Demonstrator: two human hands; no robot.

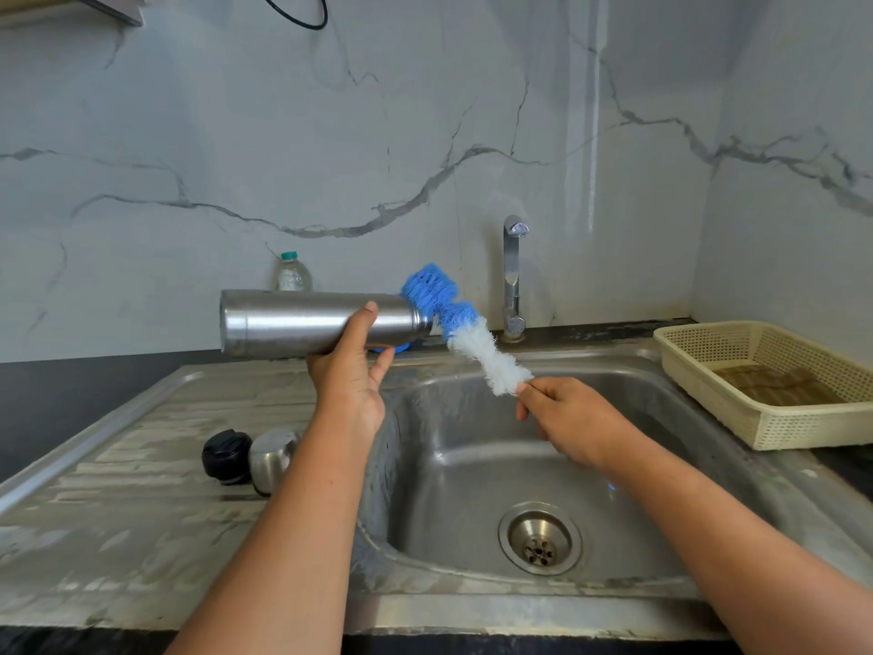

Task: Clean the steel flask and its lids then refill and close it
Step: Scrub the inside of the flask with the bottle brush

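Observation:
My left hand (352, 371) grips the steel flask (293, 322), held on its side above the sink's left edge with its mouth pointing right. A blue and white bottle brush (460, 323) slants just outside the flask's mouth; its blue head is beside the opening. My right hand (564, 420) pinches the brush at its lower white end, with the handle hidden in the hand. On the drainboard lie a black inner lid (226, 457) and a steel cap (271, 458), side by side.
The steel sink (472, 489) with its drain (540, 538) lies below my hands. A tap (514, 276) stands at the back. A cream plastic basket (774, 385) sits on the right counter. A small plastic bottle (293, 272) stands behind the flask.

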